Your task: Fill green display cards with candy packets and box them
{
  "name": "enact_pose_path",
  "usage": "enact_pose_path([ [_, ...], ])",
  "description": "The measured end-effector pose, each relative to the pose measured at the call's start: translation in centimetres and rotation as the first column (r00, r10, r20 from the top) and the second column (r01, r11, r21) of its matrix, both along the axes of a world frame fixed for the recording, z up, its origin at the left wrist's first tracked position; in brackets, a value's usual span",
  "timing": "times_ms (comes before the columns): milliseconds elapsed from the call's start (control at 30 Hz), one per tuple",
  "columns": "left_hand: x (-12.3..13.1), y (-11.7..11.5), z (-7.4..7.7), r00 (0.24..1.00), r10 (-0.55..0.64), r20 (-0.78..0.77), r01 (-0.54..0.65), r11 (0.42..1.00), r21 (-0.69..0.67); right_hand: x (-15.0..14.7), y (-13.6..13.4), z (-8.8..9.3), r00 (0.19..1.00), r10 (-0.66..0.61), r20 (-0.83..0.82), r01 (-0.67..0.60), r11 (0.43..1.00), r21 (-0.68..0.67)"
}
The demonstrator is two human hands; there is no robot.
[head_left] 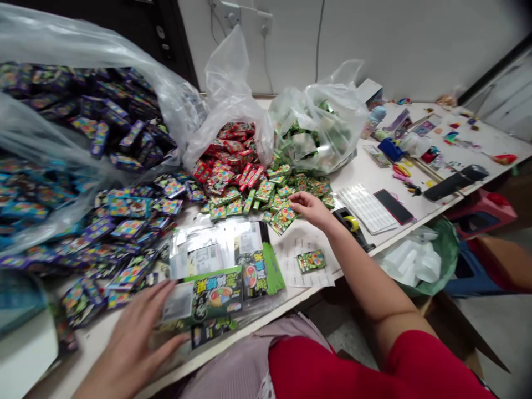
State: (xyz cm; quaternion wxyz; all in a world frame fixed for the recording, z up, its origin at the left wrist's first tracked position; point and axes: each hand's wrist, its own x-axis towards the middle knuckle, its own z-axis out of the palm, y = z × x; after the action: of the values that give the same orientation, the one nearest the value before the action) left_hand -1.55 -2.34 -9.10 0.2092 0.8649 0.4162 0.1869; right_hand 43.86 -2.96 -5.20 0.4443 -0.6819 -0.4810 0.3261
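Observation:
My right hand (311, 210) has thumb and fingers pinched at the corner of a small green printed box (284, 220), at the front of a loose pile of similar green boxes (266, 191). My left hand (135, 332) lies with fingers and thumb apart at the left end of a black and green printed bag (218, 295) with a clear window. It touches the bag's edge, beside more such flat bags (260, 260) stacked in clear plastic. A single green box (311, 260) rests on a printed paper sheet (293, 271) near the table edge.
Purple boxes (120, 119), blue boxes (37, 191) and red boxes (235, 147) spill from clear plastic bags. A tape dispenser (352, 224), label sheets (366, 208), a phone (393, 205) and scissors (402, 170) lie to the right. Below the edge stands a green-lined bin (451, 249).

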Motion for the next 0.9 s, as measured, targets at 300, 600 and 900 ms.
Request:
enact_pose_path([
  [300, 2.7, -0.8, 1.6, 0.962, -0.189, -0.195, 0.179, 0.981, -0.067, -9.6, 0.8, -1.1, 0.841, 0.373, 0.392, -0.371, 0.925, -0.084],
  [600, 2.5, -0.5, 2.4, 0.997, -0.007, -0.079, 0.004, 0.999, -0.044, -11.8, -1.5, -1.7, 0.686, 0.356, 0.634, -0.319, 0.931, -0.178],
  [900, 1.5, -0.7, 2.9, 0.995, 0.012, -0.102, -0.009, 0.999, 0.035, -12.4, -1.4, 5.3, 0.349, 0.561, 0.750, -0.751, 0.647, -0.134],
])
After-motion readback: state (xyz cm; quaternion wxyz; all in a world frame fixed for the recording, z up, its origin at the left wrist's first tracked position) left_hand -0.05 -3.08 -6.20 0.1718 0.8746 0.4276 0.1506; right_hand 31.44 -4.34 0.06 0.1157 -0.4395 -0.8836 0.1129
